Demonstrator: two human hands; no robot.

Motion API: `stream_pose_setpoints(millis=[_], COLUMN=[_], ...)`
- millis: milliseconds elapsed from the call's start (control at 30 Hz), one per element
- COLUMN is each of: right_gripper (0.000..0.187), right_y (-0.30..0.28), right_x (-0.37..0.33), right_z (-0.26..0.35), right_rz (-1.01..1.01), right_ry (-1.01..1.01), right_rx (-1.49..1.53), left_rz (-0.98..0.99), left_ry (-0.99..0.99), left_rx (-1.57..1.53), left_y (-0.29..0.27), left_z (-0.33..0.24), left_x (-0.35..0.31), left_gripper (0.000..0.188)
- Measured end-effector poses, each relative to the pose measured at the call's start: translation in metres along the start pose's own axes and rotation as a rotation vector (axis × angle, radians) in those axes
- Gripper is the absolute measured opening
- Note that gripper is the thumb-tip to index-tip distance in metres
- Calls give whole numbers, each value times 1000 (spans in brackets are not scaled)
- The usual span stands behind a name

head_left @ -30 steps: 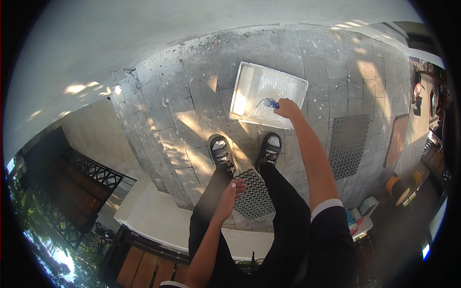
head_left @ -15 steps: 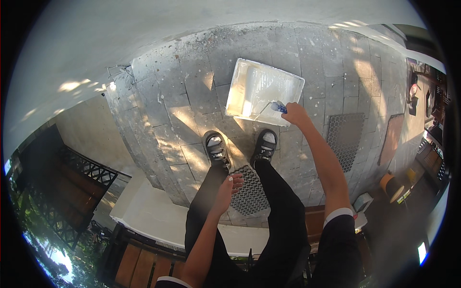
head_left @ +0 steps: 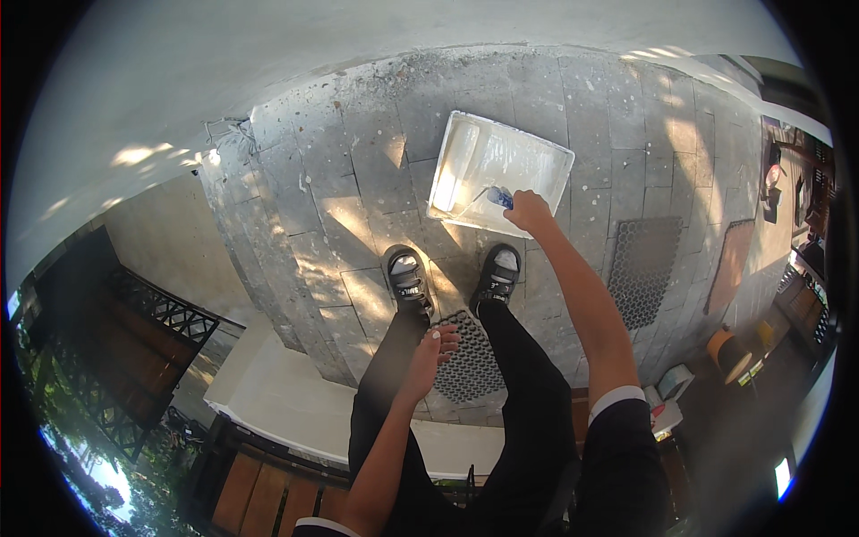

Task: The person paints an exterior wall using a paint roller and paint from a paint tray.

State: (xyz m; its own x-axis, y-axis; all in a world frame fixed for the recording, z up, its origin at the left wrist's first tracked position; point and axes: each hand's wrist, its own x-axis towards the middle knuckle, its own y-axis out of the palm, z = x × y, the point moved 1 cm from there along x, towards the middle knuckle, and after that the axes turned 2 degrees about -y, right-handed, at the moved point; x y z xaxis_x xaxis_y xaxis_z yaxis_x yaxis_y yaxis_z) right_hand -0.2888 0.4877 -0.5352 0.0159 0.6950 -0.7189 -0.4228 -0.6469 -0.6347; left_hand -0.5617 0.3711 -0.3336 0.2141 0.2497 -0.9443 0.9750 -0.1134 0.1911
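My right hand (head_left: 530,213) is closed round the blue handle of a paint roller (head_left: 500,197). Its thin wire frame runs left from the handle, and a pale sleeve seems to lie along the left side of a white rectangular paint tray (head_left: 565,175). Whitish, wet-looking paint coats the inside of this tray, which sits on the paving beyond my feet. My left hand (head_left: 431,360) hangs near my left shin, fingers loosely apart, holding nothing.
Grey paving (head_left: 376,143), spotted with paint, meets a pale wall (head_left: 268,54) ahead. Dark rubber mats (head_left: 644,268) lie to the right and between my legs. A wooden bench (head_left: 255,488) and a low white ledge (head_left: 295,412) are behind my feet. A reddish mat (head_left: 729,266) lies farther right.
My right hand has moved slightly left with the roller, whose pale sleeve now shows at the tray's left side. My left hand has hardly moved.
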Motion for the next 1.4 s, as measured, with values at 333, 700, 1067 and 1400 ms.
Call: stream_pose_setpoints(millis=[333,700,1067,1400], right_gripper=[37,42,37,37], right_y=[-14,18,11,-11], right_x=[0,15,-30,-25], right_z=[-20,-55,-73,-90], right_rz=[42,114,-9,45], right_ry=[-25,85,53,77], right_rx=[-112,-11,16,-110], left_rz=[26,85,46,76], left_ry=[-37,28,-26,15], left_rx=[21,9,43,64], left_y=[-1,-4,-3,4], left_z=[7,6,1,2], left_x=[4,13,13,17], left_gripper=[45,44,47,47])
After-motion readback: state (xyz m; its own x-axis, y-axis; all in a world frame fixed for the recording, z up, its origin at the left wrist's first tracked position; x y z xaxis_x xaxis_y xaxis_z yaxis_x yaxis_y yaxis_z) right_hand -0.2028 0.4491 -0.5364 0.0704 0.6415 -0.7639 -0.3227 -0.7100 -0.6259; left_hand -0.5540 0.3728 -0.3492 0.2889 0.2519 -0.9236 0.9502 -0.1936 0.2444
